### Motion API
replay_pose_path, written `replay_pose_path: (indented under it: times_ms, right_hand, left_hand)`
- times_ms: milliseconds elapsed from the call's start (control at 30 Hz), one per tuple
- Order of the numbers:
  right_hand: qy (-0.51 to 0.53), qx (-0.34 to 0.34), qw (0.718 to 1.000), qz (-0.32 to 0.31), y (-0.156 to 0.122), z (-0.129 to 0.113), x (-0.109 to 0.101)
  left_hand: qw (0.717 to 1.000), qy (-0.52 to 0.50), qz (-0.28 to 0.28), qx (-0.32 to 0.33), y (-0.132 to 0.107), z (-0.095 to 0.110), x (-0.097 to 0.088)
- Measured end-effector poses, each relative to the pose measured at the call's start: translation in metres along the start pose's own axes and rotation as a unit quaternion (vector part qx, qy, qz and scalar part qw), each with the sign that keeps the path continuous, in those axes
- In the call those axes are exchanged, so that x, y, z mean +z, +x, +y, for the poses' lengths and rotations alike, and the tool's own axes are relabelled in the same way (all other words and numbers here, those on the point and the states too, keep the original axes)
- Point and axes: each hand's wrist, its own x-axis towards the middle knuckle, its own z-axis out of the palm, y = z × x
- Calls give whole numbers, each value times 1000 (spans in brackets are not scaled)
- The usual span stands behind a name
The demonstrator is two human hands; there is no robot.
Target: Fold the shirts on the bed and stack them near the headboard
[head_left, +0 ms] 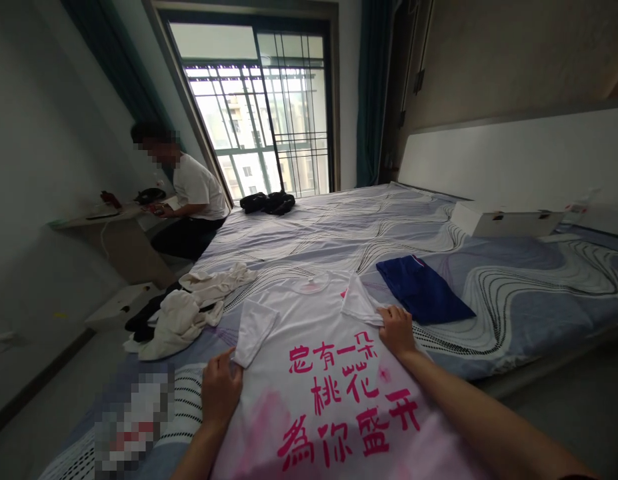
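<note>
A white T-shirt (333,363) with bold pink Chinese characters and pale pink patches lies spread on the bed in front of me, its collar pointing away. Both short sleeves are folded inward over the front. My left hand (221,390) grips the shirt at the left sleeve's hem, fingers curled. On the other side, my right hand (397,330) pinches the right sleeve's edge between thumb and fingers. Just beyond that hand rests a folded dark blue garment (423,290). The shirt's lower end runs out of view.
Crumpled cream and black clothes (189,310) lie at the bed's left edge. A white box (506,220) and a clear bottle (581,207) stand near the headboard (519,153). Black items (267,203) lie at the far edge. A person (196,187) sits by a small desk (96,220).
</note>
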Motion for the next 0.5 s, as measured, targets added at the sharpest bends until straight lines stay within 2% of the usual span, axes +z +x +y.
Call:
replay_pose_path:
  times_ms: [67, 167, 333, 400, 500]
  right_hand:
    - [4, 26, 1000, 10, 1, 3, 2]
    - [16, 70, 997, 15, 4, 15, 3]
    - [7, 5, 1000, -27, 14, 58, -6]
    - [9, 0, 1000, -29, 18, 74, -11]
    - [42, -17, 998, -43, 20, 85, -16]
  left_hand:
    - [999, 12, -2, 31, -1, -1, 1]
    - [999, 19, -10, 37, 0, -3, 4]
    - [999, 29, -10, 36, 2, -3, 6]
    - [999, 32, -5, 44, 2, -2, 7]
    - [998, 40, 2, 51, 3, -1, 8]
